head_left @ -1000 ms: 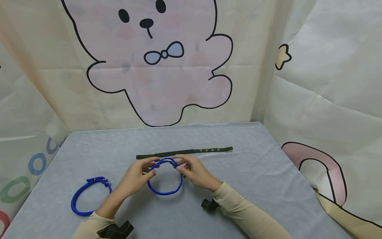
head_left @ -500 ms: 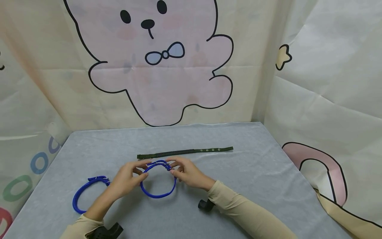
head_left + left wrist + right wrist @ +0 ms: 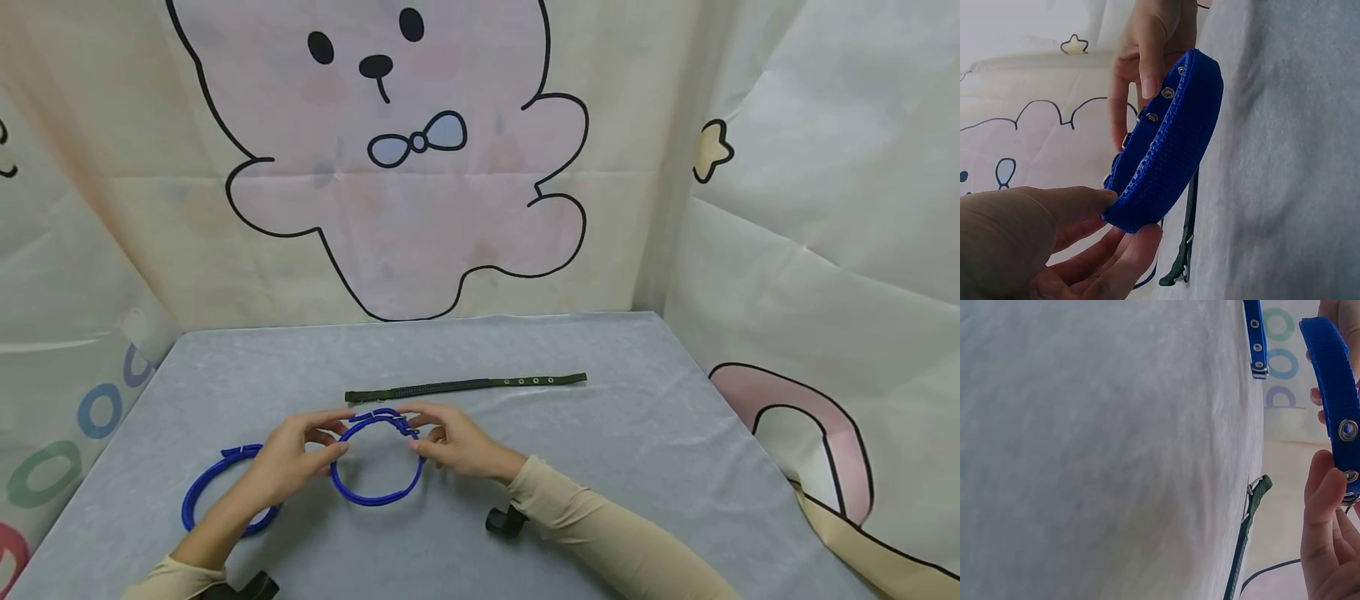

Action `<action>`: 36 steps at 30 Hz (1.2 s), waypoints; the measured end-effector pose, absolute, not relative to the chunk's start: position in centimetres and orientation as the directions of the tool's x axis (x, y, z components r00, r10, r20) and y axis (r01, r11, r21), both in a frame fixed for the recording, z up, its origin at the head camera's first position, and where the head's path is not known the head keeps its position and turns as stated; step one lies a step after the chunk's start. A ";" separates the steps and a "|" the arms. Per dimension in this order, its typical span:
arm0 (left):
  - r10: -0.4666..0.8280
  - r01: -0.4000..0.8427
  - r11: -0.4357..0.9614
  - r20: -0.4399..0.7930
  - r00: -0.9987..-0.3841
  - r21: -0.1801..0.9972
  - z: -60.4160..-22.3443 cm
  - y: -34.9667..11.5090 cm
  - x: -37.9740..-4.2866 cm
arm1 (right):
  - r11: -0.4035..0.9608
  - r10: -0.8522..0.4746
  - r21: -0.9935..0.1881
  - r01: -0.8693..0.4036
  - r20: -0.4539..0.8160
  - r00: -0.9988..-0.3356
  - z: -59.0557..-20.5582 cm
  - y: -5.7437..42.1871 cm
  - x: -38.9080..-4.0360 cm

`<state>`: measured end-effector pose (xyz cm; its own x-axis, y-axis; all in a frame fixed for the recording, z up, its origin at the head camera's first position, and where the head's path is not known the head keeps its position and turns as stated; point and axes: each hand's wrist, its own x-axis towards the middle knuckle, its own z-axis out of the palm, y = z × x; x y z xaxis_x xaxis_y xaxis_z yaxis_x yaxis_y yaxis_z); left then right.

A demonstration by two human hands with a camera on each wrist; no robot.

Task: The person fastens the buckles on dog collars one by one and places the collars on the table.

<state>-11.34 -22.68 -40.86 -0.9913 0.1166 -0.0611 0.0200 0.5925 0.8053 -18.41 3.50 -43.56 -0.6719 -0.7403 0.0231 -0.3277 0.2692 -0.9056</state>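
A blue collar (image 3: pixel 375 502), buckled into a ring with metal eyelets, is held up above the table between both hands. My left hand (image 3: pixel 296 454) pinches its left side between thumb and fingers; in the left wrist view the padded band (image 3: pixel 1175 147) slants up from that thumb. The right hand (image 3: pixel 457 442) grips the other side near the buckle, and the right wrist view shows its fingers (image 3: pixel 1321 506) against the eyelet strap. Behind the left forearm lies a second blue collar (image 3: pixel 197 492), also fastened in a loop and partly hidden by the arm.
A dark green collar (image 3: pixel 465 384) with eyelets lies stretched flat across the table beyond the hands. The grey cloth-covered table (image 3: pixel 637 467) is bounded at the back and sides by printed curtains (image 3: pixel 600 75).
Both hands have moved left and slightly nearer with the blue collar between them. The left forearm now covers a different part of the second blue collar. The green collar stays in place.
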 end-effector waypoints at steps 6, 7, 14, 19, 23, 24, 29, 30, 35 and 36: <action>0.139 0.019 0.585 -0.078 -0.987 0.811 -40.8 -23.5 -10.9 | 0.265 -0.760 -0.912 -0.313 0.002 -0.650 -43.8 2.7 -18.3; 0.140 0.016 0.589 -0.082 -0.987 0.808 -40.8 -23.6 -10.8 | 0.266 -0.764 -0.913 -0.310 -0.003 -0.645 -43.8 2.6 -18.3; 0.143 0.007 0.612 -0.103 -0.984 0.791 -40.9 -24.5 -10.3 | 0.258 -0.787 -0.922 -0.289 -0.027 -0.617 -44.2 1.7 -18.2; 0.148 0.005 0.631 -0.114 -0.982 0.776 -41.0 -25.2 -10.2 | 0.277 -0.788 -0.926 -0.256 -0.066 -0.613 -44.3 0.9 -18.0; 0.154 0.013 0.653 -0.116 -0.981 0.757 -41.3 -26.0 -10.2 | 0.292 -0.792 -0.923 -0.252 -0.085 -0.605 -44.3 0.2 -17.8; 0.158 0.016 0.657 -0.117 -0.980 0.754 -41.4 -26.3 -10.2 | 0.295 -0.793 -0.921 -0.252 -0.089 -0.602 -44.3 -0.1 -17.8; 0.181 0.026 0.662 -0.126 -0.976 0.749 -41.7 -27.3 -10.2 | 0.309 -0.804 -0.909 -0.278 -0.094 -0.587 -44.6 -1.0 -17.7; 0.183 0.026 0.664 -0.129 -0.975 0.748 -41.7 -27.4 -10.3 | 0.316 -0.805 -0.907 -0.280 -0.100 -0.585 -44.7 -1.1 -17.7; 0.194 0.031 0.660 -0.131 -0.972 0.751 -42.0 -28.0 -10.6 | 0.348 -0.804 -0.890 -0.295 -0.122 -0.582 -44.9 -1.8 -17.8; 0.196 0.032 0.659 -0.131 -0.972 0.751 -42.1 -28.0 -10.6 | 0.354 -0.804 -0.885 -0.303 -0.123 -0.582 -44.9 -1.9 -17.8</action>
